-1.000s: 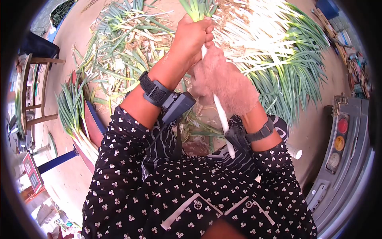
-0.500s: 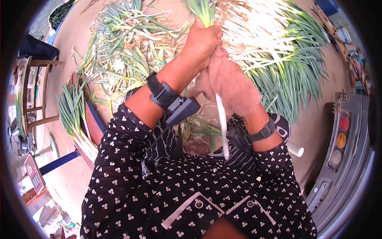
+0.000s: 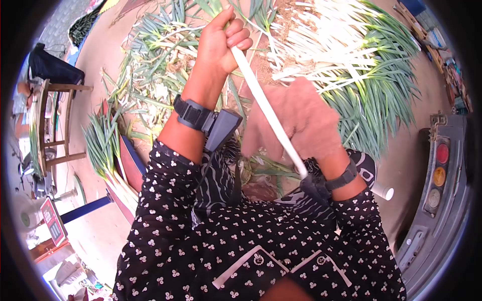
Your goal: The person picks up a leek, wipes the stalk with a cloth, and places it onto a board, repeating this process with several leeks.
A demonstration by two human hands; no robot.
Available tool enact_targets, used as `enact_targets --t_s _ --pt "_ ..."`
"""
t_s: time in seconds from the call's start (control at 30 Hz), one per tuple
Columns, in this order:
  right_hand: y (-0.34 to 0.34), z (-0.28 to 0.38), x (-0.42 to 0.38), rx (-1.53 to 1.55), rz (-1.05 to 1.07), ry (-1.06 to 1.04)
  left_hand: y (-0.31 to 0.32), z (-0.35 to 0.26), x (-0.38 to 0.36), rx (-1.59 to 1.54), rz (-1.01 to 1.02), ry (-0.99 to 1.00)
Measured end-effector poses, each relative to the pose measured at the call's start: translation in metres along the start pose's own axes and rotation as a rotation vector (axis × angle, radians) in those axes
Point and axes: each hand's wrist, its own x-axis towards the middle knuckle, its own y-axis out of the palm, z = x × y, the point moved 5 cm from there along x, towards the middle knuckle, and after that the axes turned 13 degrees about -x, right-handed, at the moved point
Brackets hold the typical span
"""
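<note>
My left hand point(image 3: 223, 42) is closed around a green onion point(image 3: 268, 113), gripping it where the white stalk turns to green leaves. The long white stalk slants down and to the right toward my lap. My right hand point(image 3: 301, 123), in a pinkish cloth glove, is just behind the stalk, which crosses in front of it. Its fingers are smeared and partly hidden, so I cannot tell whether they hold anything. Beyond it on the right lies a large pile of green onions point(image 3: 371, 75), white ends to the left. Loose trimmed leaves point(image 3: 155, 75) lie scattered beyond my left forearm.
A smaller bunch of green onions point(image 3: 103, 143) rests at the left beside a dark red board point(image 3: 131, 175). Farther left stands a wooden stool frame point(image 3: 65, 125). A grey vehicle panel with round lights point(image 3: 437, 185) and a white cylinder point(image 3: 384, 191) are on the right.
My left hand has moved left with the green onion, whose stalk now slants more. My gloved right hand has come away from beside my left hand, down toward me.
</note>
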Motion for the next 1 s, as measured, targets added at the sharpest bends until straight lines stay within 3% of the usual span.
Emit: enact_targets --t_s 0.07,0.17,0.27,0.33,0.43,0.47,0.57,0.6,0.67,0.77,0.8,0.9,0.93,1.0 --pt "-0.007 -0.014 -0.011 -0.094 -0.124 0.109 0.003 -0.002 -0.002 -0.075 0.016 0.002" --pt "-0.008 -0.013 -0.004 -0.374 -0.16 -0.017 0.005 -0.003 -0.003 -0.067 0.008 -0.019" --pt "0.017 -0.008 0.007 -0.242 -0.15 -0.143 0.004 0.006 -0.003 -0.039 -0.015 -0.028" --pt "0.03 -0.003 0.02 0.027 0.11 -0.034 0.0 0.012 -0.004 0.008 -0.06 -0.025" --pt "0.057 -0.003 0.018 1.137 0.177 0.335 0.002 0.027 -0.004 0.093 -0.118 -0.018" --pt "0.08 -0.001 0.023 1.584 0.172 0.349 0.004 0.031 -0.004 0.14 -0.114 -0.021" --pt "0.07 0.0 0.026 1.758 0.236 0.378 0.005 0.045 -0.003 0.279 -0.086 -0.025" --pt "0.066 0.0 0.025 1.983 0.302 0.444 0.008 0.047 -0.002 0.242 -0.088 -0.01" --pt "0.059 -0.009 0.027 1.351 0.088 -0.074 0.007 0.051 -0.001 0.194 -0.111 -0.01" --pt "0.057 0.002 0.018 0.284 -0.067 -0.311 0.005 0.043 -0.003 0.082 -0.013 -0.057" --pt "0.049 0.002 0.016 0.277 -0.118 -0.291 0.006 0.037 -0.002 0.04 0.03 -0.079" --pt "0.034 0.013 0.006 0.089 0.073 -0.152 0.003 -0.005 0.002 -0.137 0.114 -0.016" --pt "0.042 0.002 0.001 0.384 0.11 -0.054 0.003 -0.016 0.002 -0.214 0.177 -0.036" --pt "0.008 0.0 0.006 0.035 0.024 -0.158 0.004 -0.019 -0.004 -0.113 0.087 0.018"
